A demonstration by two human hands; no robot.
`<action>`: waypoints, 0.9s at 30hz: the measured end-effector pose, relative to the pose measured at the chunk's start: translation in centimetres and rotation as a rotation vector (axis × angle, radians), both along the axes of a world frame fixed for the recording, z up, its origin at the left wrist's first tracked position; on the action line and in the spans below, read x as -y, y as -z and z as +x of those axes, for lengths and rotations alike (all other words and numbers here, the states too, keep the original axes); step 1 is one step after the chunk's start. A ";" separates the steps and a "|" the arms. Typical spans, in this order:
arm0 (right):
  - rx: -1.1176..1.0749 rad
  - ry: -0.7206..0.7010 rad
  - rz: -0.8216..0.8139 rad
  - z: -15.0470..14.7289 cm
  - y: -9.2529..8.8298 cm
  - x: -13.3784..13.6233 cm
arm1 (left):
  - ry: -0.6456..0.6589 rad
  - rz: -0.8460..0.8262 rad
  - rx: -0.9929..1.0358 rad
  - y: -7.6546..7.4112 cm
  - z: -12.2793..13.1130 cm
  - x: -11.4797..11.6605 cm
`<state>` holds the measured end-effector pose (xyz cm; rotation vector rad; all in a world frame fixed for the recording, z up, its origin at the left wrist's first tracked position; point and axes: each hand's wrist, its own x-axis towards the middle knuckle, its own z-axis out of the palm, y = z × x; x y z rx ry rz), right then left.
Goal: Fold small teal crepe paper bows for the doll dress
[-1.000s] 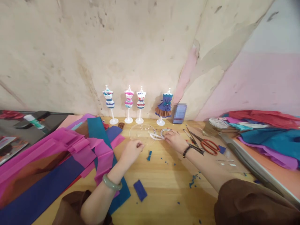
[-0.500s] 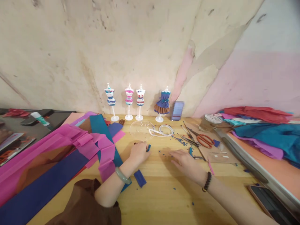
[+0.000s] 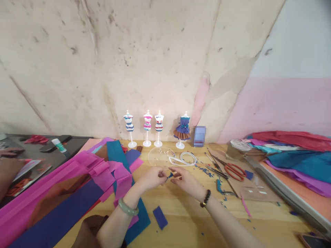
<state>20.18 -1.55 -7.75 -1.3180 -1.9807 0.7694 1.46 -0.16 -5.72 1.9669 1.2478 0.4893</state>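
Observation:
My left hand (image 3: 155, 178) is closed in a pinch on a small blue paper piece (image 3: 169, 175), held just over the table. The right hand (image 3: 184, 179) is close by on the other side of that piece, its fingers curved and apart; whether they touch it is hard to see. Below my hands lies a dark blue paper rectangle (image 3: 160, 217). Just beyond them are a clear round plate (image 3: 152, 160) with tiny white bits and a coil of white cord (image 3: 188, 158).
Several small dress forms stand along the wall, one in a blue paper dress (image 3: 183, 128). Orange-handled scissors (image 3: 235, 171) and a tweezers-like tool (image 3: 217, 171) lie right. Pink crepe paper (image 3: 74, 165) covers the left side. Another person's hand (image 3: 11, 151) shows at far left.
My right hand has moved left, up to the left hand and the blue piece. The view has tilted up, so the table things sit lower.

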 end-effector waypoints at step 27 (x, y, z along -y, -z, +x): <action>-0.148 0.052 0.271 0.5 -5.3 1.0 | -0.146 0.009 0.476 -3.5 -0.2 1.2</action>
